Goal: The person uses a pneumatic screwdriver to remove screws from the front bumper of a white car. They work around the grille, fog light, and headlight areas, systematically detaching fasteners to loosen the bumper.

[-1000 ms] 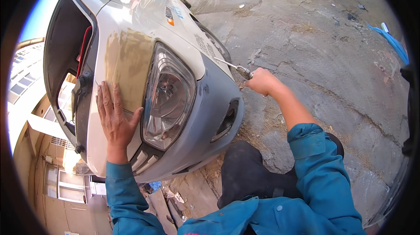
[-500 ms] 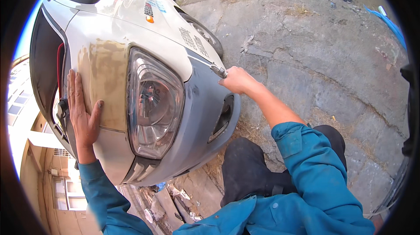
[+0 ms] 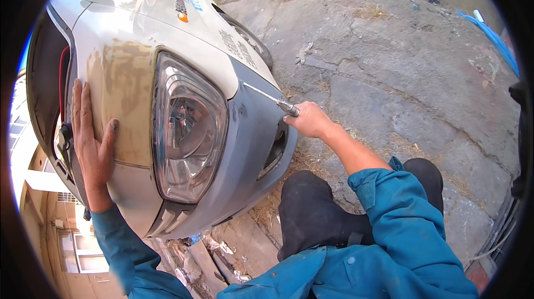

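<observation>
A white car front bumper (image 3: pixel 222 43) with a grey lower section stands on edge before me. Its clear headlight (image 3: pixel 189 126) sits in the middle, beside a sanded tan patch (image 3: pixel 125 99). My left hand (image 3: pixel 92 143) lies flat and spread on the bumper's left side, next to the tan patch. My right hand (image 3: pixel 311 121) is closed on the handle of a screwdriver (image 3: pixel 272 100). The thin shaft points left, and its tip touches the seam between the white and grey parts, right of the headlight.
Cracked grey concrete ground (image 3: pixel 400 65) spreads to the right and behind. A blue strip (image 3: pixel 492 37) lies at the far right. My dark-trousered knee (image 3: pixel 317 210) is below the bumper. Rubble and scraps (image 3: pixel 211 254) lie under its lower edge.
The view has shifted, so the bumper and headlight sit lower and more central. My right hand has moved with the screwdriver toward the seam. My left hand stays pressed on the bumper.
</observation>
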A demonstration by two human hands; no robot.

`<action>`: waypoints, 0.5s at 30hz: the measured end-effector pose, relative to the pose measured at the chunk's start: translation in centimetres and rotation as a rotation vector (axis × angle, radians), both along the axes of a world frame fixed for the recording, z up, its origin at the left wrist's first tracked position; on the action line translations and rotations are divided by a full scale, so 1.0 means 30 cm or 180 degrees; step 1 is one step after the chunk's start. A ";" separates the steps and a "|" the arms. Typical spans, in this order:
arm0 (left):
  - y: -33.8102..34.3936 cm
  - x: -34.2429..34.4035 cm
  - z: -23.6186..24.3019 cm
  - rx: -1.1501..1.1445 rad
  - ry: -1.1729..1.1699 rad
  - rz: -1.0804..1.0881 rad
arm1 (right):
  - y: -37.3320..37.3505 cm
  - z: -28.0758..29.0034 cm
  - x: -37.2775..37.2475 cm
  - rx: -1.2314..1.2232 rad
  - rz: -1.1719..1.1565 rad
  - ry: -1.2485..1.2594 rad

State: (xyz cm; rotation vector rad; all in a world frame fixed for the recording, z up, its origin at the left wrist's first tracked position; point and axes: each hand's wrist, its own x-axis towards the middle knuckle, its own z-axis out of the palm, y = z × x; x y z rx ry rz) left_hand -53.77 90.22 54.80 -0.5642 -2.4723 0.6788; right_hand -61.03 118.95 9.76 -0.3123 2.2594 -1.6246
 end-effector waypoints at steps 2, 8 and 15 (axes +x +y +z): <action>-0.001 0.004 0.003 0.0019 0.0011 0.0007 | -0.002 0.011 0.004 0.0006 0.0006 -0.0044; 0.102 -0.016 -0.059 -0.0851 0.0412 -0.0097 | -0.004 0.029 0.012 -0.0102 -0.0027 -0.0070; 0.362 -0.291 -0.640 -0.2321 -0.1030 0.0465 | 0.021 0.009 0.026 -0.0451 0.0077 -0.0900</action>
